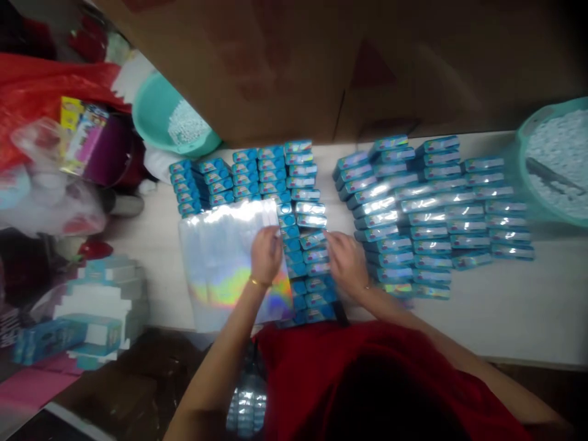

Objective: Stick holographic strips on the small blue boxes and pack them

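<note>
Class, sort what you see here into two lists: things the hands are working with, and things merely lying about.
In hand: left hand, touching the shiny bags; right hand, on the small blue boxes.
Lying about: teal basin, second basin of white pellets, cardboard box, red bag.

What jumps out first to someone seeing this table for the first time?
Rows of small blue boxes blanket the white table. The left hand rests on a shiny, rainbow-sheened stack of clear sleeves; the right hand touches the boxes beside it.
</note>
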Demonstrator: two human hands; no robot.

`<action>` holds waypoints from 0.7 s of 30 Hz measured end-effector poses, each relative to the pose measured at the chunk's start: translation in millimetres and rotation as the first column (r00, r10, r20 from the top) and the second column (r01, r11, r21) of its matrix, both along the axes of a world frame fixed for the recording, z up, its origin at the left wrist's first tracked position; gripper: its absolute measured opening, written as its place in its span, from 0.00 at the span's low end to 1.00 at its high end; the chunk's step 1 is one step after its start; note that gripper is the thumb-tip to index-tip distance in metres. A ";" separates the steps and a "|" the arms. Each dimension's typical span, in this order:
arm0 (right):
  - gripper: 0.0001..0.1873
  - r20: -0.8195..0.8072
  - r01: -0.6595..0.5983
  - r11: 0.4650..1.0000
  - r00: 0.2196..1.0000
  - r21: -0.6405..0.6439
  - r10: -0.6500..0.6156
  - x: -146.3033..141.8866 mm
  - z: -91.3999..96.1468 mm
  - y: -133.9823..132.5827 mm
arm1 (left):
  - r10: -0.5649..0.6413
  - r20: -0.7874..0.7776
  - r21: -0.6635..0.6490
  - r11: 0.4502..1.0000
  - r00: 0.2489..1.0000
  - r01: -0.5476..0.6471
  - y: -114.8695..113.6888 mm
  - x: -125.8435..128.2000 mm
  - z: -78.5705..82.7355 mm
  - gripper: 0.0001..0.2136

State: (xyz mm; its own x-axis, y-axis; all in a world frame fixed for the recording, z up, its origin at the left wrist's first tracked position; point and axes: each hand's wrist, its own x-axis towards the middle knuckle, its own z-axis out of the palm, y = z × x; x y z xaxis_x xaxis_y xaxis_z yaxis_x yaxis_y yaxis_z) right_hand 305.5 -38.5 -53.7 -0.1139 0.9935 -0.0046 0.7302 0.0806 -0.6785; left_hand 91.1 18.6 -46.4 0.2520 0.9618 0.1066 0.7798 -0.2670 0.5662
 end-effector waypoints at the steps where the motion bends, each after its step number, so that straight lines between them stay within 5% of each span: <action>1: 0.26 0.029 -0.060 0.998 0.998 0.034 0.059 -13.5 6.3 18.9 | 0.047 -0.007 0.043 0.998 0.999 -0.047 24.1 -13.4 -0.4 0.14; 4: 0.25 0.115 -0.227 0.973 0.969 0.048 0.220 -61.1 7.8 71.7 | 0.089 -0.114 0.110 0.991 0.990 -0.077 84.5 -47.1 -9.8 0.15; 7: 0.26 0.175 -0.317 0.948 0.933 -0.015 0.315 -99.2 -12.2 105.0 | -0.028 -0.247 0.049 0.998 0.969 0.041 113.2 -64.7 -26.1 0.14; 12: 0.28 0.225 -0.344 0.936 0.909 -0.072 0.351 -112.3 -35.7 116.0 | -0.114 -0.308 0.030 0.991 0.944 0.129 108.9 -68.1 -42.6 0.13; 21: 0.28 0.225 -0.362 0.928 0.901 -0.081 0.371 -108.3 -33.8 113.2 | -0.061 -0.236 0.014 0.998 0.970 0.066 83.7 -61.8 -39.3 0.12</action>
State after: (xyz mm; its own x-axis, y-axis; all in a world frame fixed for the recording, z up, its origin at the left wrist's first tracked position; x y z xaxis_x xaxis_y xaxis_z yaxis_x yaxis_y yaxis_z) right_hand 197.2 74.7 -87.5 -0.4614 0.8802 -0.1110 0.7908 0.3514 -0.5012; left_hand 29.2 102.3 -85.7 0.3330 0.9412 0.0577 0.8714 -0.3305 0.3626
